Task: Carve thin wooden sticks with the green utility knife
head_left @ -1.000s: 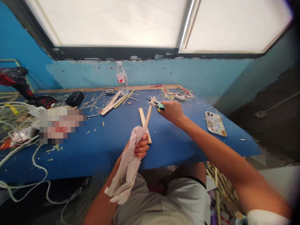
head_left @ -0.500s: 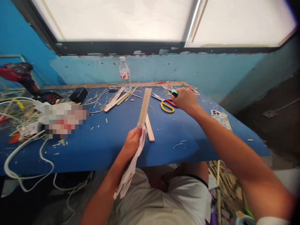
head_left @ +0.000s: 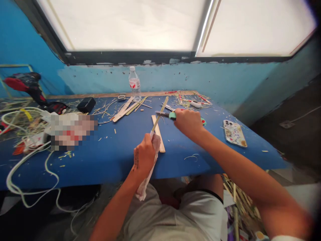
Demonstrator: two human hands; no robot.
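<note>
My left hand [head_left: 144, 152] is closed around the lower end of a narrow bamboo strip [head_left: 155, 124], with a pale, crumpled cloth [head_left: 155, 144] between palm and strip. The strip points up and away over the table, its thin edge toward me. In my right hand [head_left: 189, 123] is a knife [head_left: 172, 115] with a green and black handle. Its blade points left and crosses the upper part of the strip. Beneath them a second flat bamboo strip [head_left: 161, 143] lies on the blue table. Scissors [head_left: 170, 107] lie behind my right hand, mostly hidden.
A water bottle [head_left: 134, 85] stands at the back beside several bamboo pieces [head_left: 124, 109]. On the right lies a phone [head_left: 235, 133]. A power drill [head_left: 30, 87], a black block [head_left: 86, 104] and looped white cables [head_left: 11, 180] occupy the left. Shavings are scattered about.
My right hand has come left and toward me, bringing the knife blade onto the strip. My left hand has turned the strip from its broad face to its edge. The scissors' handles are now covered.
</note>
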